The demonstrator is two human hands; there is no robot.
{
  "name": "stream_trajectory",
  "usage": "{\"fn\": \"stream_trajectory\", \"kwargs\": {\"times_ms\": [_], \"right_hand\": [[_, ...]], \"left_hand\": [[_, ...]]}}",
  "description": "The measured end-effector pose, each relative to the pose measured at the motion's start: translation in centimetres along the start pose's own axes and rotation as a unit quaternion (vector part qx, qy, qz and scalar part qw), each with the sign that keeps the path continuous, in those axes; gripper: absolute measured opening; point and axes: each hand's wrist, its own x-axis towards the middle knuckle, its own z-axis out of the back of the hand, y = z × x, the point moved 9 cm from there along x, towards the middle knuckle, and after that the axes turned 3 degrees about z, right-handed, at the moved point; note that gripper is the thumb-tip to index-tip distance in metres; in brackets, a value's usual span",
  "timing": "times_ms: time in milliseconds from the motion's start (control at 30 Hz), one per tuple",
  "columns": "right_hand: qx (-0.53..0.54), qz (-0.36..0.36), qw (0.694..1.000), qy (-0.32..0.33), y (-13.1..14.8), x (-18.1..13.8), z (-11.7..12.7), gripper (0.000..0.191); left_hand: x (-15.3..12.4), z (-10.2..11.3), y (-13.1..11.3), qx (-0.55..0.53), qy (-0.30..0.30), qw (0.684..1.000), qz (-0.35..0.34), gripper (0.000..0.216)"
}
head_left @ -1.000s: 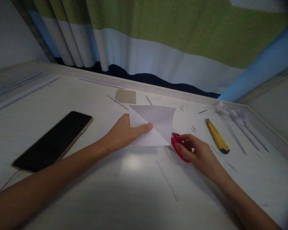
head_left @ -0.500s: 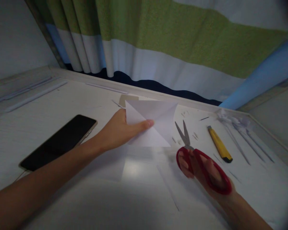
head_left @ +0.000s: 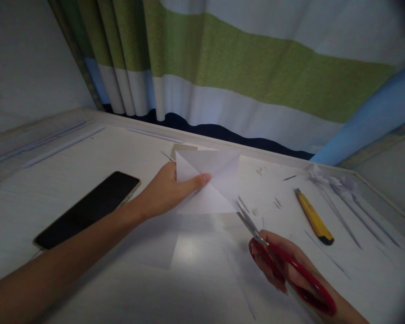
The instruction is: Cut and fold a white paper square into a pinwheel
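Observation:
My left hand (head_left: 167, 186) pinches a white square of paper (head_left: 219, 173) marked with diagonal creases, the thumb lying on its front near the centre and the other fingers hidden behind it. My right hand (head_left: 286, 265) has its fingers in the handles of red-handled scissors (head_left: 256, 236). The blades are slightly apart, and their tips are at the lower right corner of the paper; whether they touch it I cannot tell. Below the paper, a larger white sheet (head_left: 155, 245) lies on the table.
A black phone (head_left: 87, 211) lies at the left and a yellow utility knife (head_left: 312, 216) at the right. Paper flowers with thin stems (head_left: 344, 191) rest at the far right. Rolled paper sticks (head_left: 64, 146) lie back left. A striped curtain (head_left: 239, 67) hangs behind the table (head_left: 121, 288).
My right hand has turned the scissors and brought their tips leftward to the paper's lower right corner. The blades have come closer together. The camera view has shifted slightly.

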Motion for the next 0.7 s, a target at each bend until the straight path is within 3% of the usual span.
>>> {"fn": "stream_trajectory", "kwargs": {"times_ms": [300,700], "right_hand": [[0.026,-0.008,1.0,-0.003,0.1,0.1,-0.5,0.047],[0.021,-0.006,1.0,-0.004,0.4,0.2,-0.6,0.044]], "left_hand": [[-0.8,-1.1,-1.2,0.014,0.057,0.997,0.043,0.026],[-0.8,-1.6,-0.8,0.017,0.06,0.997,0.051,0.026]]}}
